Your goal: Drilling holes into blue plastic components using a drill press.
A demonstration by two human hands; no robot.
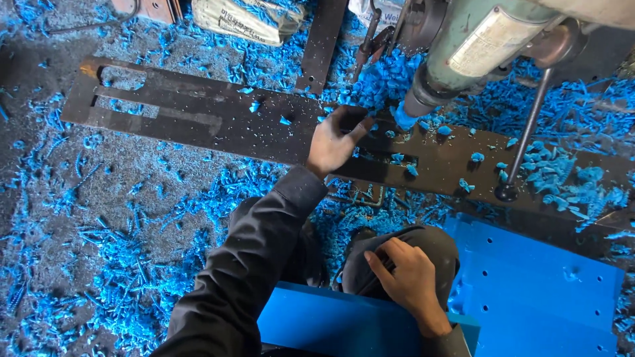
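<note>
My left hand reaches forward onto a long dark steel plate that lies across the floor, fingers spread and curled, close to the spindle of a green drill machine. It holds nothing that I can see. My right hand rests on my dark-trousered knee, fingers loosely bent, with nothing in it. Blue plastic shavings are piled round the drill tip and scattered over the plate.
A blue plastic slab with drilled holes lies at lower right, another blue block below my knees. A metal lever rod with a black knob hangs from the machine. A sack and a dark bar lie beyond the plate.
</note>
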